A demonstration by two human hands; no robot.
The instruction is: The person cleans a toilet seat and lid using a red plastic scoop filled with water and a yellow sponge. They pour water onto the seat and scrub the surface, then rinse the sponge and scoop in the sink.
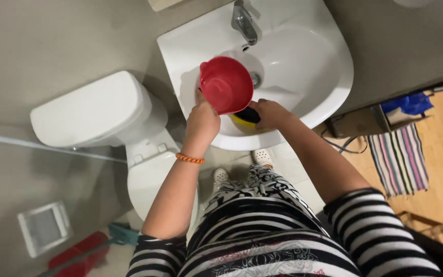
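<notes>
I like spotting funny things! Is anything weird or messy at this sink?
Nothing looks spilled or broken. The left hand holds a red scoop-like cup tilted over the white sink, and the right hand holds a yellow and black sponge at the basin's front edge. The tap shows no running water.

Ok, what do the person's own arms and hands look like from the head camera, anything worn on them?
Both hands are bare, no gloves. The left hand has an orange beaded bracelet round its wrist. The right hand shows no bracelet, watch or ring that I can make out. Both forearms are uncovered; short black-and-white striped sleeves end near the elbows, part of a striped top.
</notes>
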